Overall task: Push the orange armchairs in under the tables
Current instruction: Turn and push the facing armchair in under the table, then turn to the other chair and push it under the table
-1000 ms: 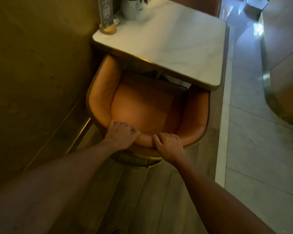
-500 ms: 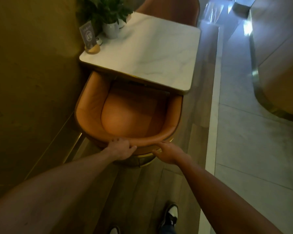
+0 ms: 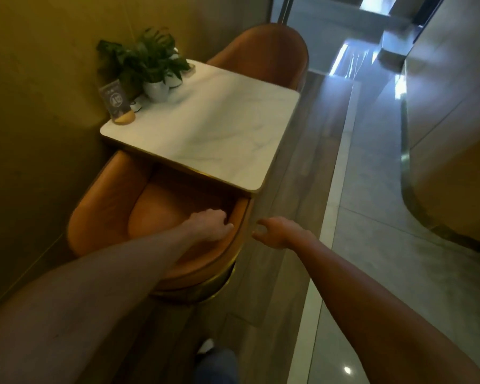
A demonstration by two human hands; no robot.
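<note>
A: Nearest us, a shoe [image 3: 206, 346] on the wood floor [image 3: 277, 245], both forearms stretched forward

B: Left hand [image 3: 209, 224] sits curled on the right rim of the near orange armchair [image 3: 117, 214], fingers folded against the leather

A: Right hand [image 3: 275, 231] hangs just beside that rim, fingers loosely spread, holding nothing

B: The chair's front is tucked beneath the marble table [image 3: 205, 128], backrest toward us

A: Farther on, a table sign [image 3: 116, 103], a potted plant [image 3: 150, 65], then a second orange armchair [image 3: 266, 54] at the far edge
</note>
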